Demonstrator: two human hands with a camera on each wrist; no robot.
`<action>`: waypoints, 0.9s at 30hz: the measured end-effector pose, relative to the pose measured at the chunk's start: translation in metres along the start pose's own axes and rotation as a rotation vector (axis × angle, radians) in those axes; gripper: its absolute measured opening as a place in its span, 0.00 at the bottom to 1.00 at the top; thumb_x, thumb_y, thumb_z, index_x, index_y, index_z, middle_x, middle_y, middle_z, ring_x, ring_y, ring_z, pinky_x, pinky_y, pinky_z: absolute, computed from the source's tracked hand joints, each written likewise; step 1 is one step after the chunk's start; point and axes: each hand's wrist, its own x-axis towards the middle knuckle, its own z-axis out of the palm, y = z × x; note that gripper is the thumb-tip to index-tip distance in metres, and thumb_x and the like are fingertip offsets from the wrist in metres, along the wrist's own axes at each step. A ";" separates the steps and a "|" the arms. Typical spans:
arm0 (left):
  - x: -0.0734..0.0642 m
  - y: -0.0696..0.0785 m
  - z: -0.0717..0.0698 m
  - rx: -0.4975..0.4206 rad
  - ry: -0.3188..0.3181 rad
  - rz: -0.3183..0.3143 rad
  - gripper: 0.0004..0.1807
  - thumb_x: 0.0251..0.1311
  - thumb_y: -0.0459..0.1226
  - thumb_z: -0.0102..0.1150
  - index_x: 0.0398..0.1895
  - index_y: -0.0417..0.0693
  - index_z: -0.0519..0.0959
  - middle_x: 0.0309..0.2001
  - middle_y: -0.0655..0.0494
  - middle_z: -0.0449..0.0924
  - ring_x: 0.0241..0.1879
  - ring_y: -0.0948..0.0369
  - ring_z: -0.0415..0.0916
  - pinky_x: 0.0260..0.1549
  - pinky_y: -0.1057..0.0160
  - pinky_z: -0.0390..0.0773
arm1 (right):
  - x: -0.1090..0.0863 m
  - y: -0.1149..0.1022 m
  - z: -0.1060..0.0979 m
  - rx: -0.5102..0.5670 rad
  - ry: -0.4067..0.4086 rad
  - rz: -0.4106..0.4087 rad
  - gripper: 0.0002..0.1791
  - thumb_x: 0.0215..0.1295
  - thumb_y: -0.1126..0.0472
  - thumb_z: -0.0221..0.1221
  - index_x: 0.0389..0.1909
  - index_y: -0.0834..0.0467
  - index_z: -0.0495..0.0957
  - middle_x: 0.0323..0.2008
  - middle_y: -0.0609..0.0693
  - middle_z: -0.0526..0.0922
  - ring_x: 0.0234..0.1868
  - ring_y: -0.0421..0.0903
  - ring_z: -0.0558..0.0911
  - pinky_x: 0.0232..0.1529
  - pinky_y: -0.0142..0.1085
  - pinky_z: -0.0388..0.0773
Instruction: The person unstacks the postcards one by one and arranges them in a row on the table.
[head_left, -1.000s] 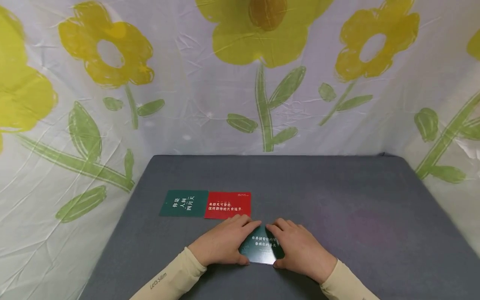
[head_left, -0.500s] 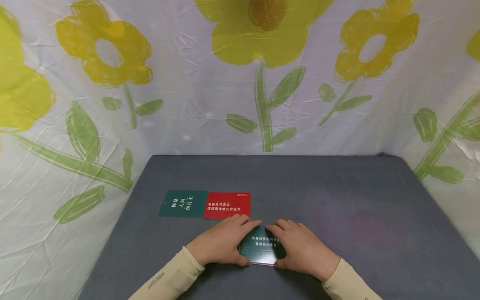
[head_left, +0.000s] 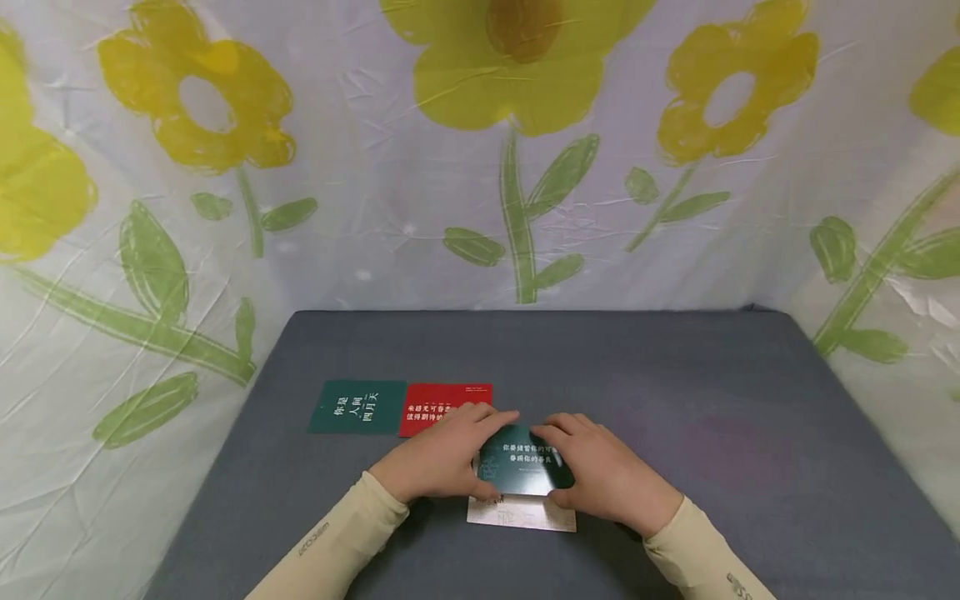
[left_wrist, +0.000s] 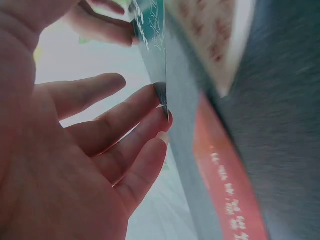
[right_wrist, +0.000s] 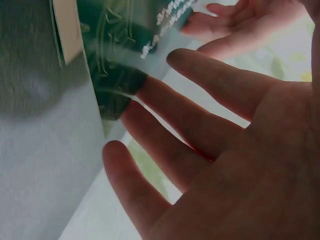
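Note:
Both hands hold a dark green card (head_left: 521, 471) with white writing by its opposite side edges. My left hand (head_left: 442, 454) has its thumb at the near corner and fingers at the far corner. On the other side, my right hand (head_left: 607, 467) grips it the same way. The card is raised over the table, and beneath it a pale card (head_left: 525, 512) with dark marks shows along the near side. In the right wrist view, fingertips touch the green card (right_wrist: 115, 50), with the pale card (right_wrist: 67, 30) below it.
Left of the hands, a red card (head_left: 427, 400) with white writing lies flat, partly covered by the left hand. Beside it lies another green card (head_left: 356, 408). The grey cloth-covered table (head_left: 637, 358) meets a flower-print curtain (head_left: 405, 167) behind.
The two hands have raised the green card and moved it away from the person. A pale card beneath it has come into view. The red and other green cards stay put.

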 end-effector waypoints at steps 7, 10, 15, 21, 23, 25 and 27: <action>0.037 -0.011 -0.007 -0.012 0.011 -0.035 0.57 0.51 0.52 0.84 0.84 0.56 0.65 0.73 0.55 0.74 0.72 0.55 0.70 0.74 0.46 0.73 | 0.018 0.021 -0.005 0.004 0.032 0.054 0.44 0.57 0.57 0.81 0.74 0.61 0.75 0.73 0.61 0.76 0.75 0.64 0.74 0.69 0.63 0.77; 0.052 -0.015 -0.007 -0.011 0.007 -0.050 0.56 0.51 0.51 0.84 0.84 0.55 0.65 0.75 0.54 0.73 0.74 0.53 0.69 0.77 0.45 0.69 | 0.027 0.031 -0.006 0.014 0.028 0.084 0.45 0.56 0.57 0.81 0.74 0.61 0.74 0.74 0.61 0.75 0.75 0.65 0.73 0.69 0.64 0.76; 0.070 -0.022 -0.005 -0.008 0.015 -0.069 0.56 0.53 0.52 0.83 0.84 0.56 0.65 0.76 0.52 0.73 0.74 0.52 0.69 0.77 0.45 0.67 | 0.038 0.045 -0.005 0.034 0.036 0.108 0.44 0.58 0.58 0.80 0.75 0.61 0.73 0.77 0.61 0.72 0.79 0.65 0.68 0.72 0.66 0.72; 0.071 -0.031 -0.006 -0.022 0.049 -0.100 0.55 0.52 0.51 0.84 0.84 0.55 0.66 0.76 0.52 0.74 0.76 0.51 0.69 0.78 0.44 0.64 | 0.048 0.052 0.000 0.091 0.048 0.089 0.43 0.63 0.58 0.75 0.78 0.60 0.70 0.80 0.60 0.68 0.82 0.63 0.63 0.73 0.64 0.72; 0.071 -0.032 -0.006 -0.022 0.056 -0.101 0.55 0.53 0.51 0.84 0.84 0.55 0.66 0.77 0.51 0.74 0.76 0.51 0.69 0.78 0.43 0.63 | 0.050 0.055 0.003 0.096 0.055 0.082 0.44 0.63 0.59 0.74 0.79 0.60 0.69 0.80 0.60 0.67 0.82 0.63 0.63 0.73 0.63 0.72; 0.072 -0.032 -0.005 -0.020 0.056 -0.094 0.54 0.53 0.51 0.83 0.84 0.55 0.66 0.76 0.51 0.74 0.76 0.51 0.69 0.77 0.43 0.63 | 0.050 0.057 0.004 0.100 0.058 0.083 0.45 0.62 0.59 0.74 0.79 0.61 0.68 0.81 0.59 0.67 0.82 0.63 0.62 0.74 0.64 0.71; 0.075 -0.030 -0.003 -0.009 0.045 -0.090 0.54 0.54 0.52 0.83 0.84 0.55 0.66 0.76 0.51 0.74 0.76 0.51 0.69 0.77 0.43 0.64 | 0.049 0.060 0.005 0.101 0.055 0.090 0.45 0.62 0.60 0.75 0.79 0.61 0.68 0.81 0.60 0.67 0.83 0.63 0.62 0.74 0.64 0.71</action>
